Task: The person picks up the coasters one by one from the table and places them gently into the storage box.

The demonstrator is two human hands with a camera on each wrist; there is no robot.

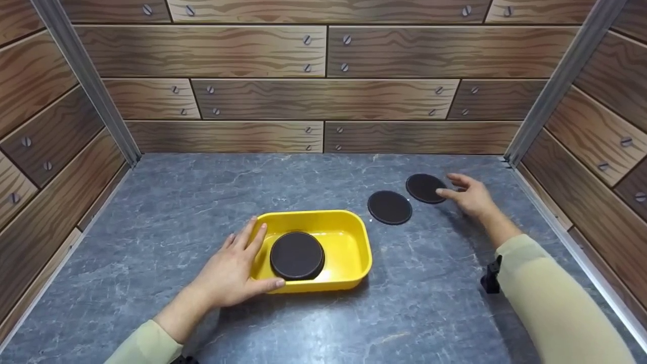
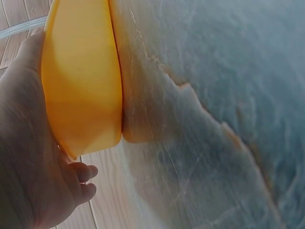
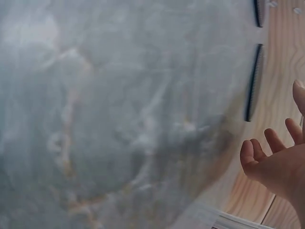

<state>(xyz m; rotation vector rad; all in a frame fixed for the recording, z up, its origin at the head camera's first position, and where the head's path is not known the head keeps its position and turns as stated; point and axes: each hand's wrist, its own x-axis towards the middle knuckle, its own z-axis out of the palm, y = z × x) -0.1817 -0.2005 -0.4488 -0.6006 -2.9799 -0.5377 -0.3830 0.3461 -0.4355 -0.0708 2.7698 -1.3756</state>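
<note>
My left hand rests on the left end of a yellow plastic tub, thumb on the near rim and fingers across the left rim. In the left wrist view, the thumb lies along the tub's wall. Inside the tub, toward its left side, sits a thick round black stack of what look like coasters. Beside the farther black coaster is my right hand, its fingers parted and the thumb over the coaster's right edge. Another black coaster lies flat between it and the tub.
The grey marbled tabletop is enclosed by wood-patterned walls at the back and both sides. Metal corner posts stand at the back left and right.
</note>
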